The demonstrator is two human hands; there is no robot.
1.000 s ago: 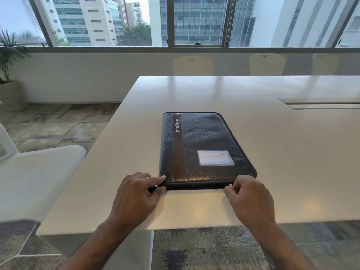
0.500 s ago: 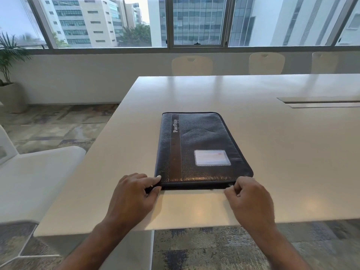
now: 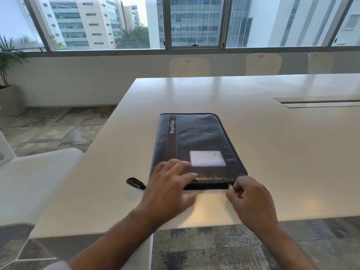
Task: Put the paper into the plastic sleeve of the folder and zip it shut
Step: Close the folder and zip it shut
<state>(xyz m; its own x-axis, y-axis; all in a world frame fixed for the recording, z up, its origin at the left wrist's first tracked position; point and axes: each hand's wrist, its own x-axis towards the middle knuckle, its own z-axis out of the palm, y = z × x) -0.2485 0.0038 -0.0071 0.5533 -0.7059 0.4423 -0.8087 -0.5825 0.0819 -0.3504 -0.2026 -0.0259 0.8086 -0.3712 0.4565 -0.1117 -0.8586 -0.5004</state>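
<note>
- Lying flat near the front edge of the white table (image 3: 272, 133), the folder (image 3: 196, 141) is closed, its long side running away from the person.
- Its cover is dark and grainy, with a brown strip down the left side marked "Portfolio" and a clear card pocket (image 3: 207, 158) low on the right.
- A small dark strap (image 3: 135, 183) sticks out on the table just beside the folder's near left corner.
- The left hand (image 3: 169, 189) is blurred, fingers spread and fairly straight over the near left corner; it grips nothing, and I cannot tell whether it touches the cover.
- The right hand (image 3: 251, 199) sits at the near right corner, fingers curled, thumb and forefinger pinching something small at the folder's edge, too small to make out.
</note>
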